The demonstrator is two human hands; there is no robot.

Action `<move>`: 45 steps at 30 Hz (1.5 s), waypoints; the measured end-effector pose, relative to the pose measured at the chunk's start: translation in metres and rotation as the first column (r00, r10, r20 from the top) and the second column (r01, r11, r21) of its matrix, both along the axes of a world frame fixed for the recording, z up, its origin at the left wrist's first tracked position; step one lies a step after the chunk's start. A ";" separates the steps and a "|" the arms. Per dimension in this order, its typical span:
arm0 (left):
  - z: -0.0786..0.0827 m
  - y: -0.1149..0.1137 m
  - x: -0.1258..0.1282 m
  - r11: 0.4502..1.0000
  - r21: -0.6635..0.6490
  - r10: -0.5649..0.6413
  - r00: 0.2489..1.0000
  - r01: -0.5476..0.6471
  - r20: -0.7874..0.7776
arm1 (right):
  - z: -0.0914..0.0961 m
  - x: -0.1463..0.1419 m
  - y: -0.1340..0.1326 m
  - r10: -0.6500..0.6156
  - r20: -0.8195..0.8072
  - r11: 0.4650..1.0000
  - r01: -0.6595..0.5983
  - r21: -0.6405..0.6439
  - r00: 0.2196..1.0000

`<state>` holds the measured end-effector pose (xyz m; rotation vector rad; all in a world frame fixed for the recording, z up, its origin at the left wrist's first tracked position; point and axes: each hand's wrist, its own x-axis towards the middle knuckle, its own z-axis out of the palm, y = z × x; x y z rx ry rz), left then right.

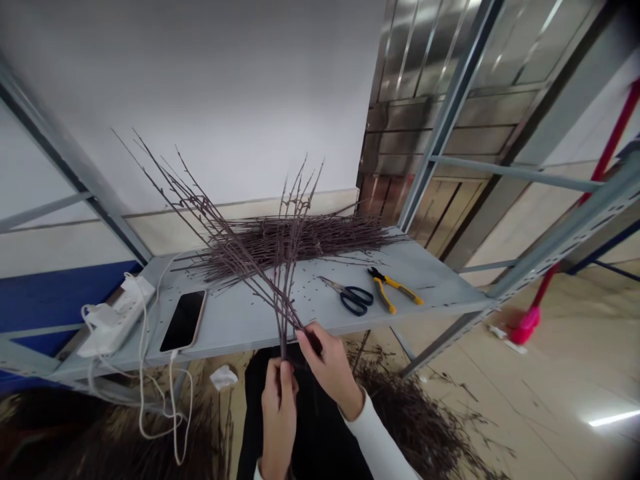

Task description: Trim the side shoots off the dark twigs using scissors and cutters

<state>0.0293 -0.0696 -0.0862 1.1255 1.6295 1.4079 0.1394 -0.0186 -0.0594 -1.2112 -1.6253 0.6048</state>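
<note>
I see dark, knobbly twigs (281, 301) crossing | left grip (280, 400) closed on upright bunch (293, 241) | right grip (327, 363) pinching slanting bunch (220, 225)

Phone (183, 321) unlit, w/ white cable (173, 358) attached. Pwr strip (120, 325) L of phone. Crumpled tissue (223, 378) on flr (550, 413), R of phone; red pole (613, 141) far R of phone.

Hands (280, 397) pinching crossed twigs (283, 343); scissors (345, 290), pliers (384, 279) on shelf (230, 317).
</note>
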 end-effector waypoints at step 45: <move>0.036 0.085 0.030 0.918 0.196 -0.360 0.931 0.344 0.053 | 0.005 0.016 0.048 -0.202 -0.059 0.968 0.208 0.143 0.978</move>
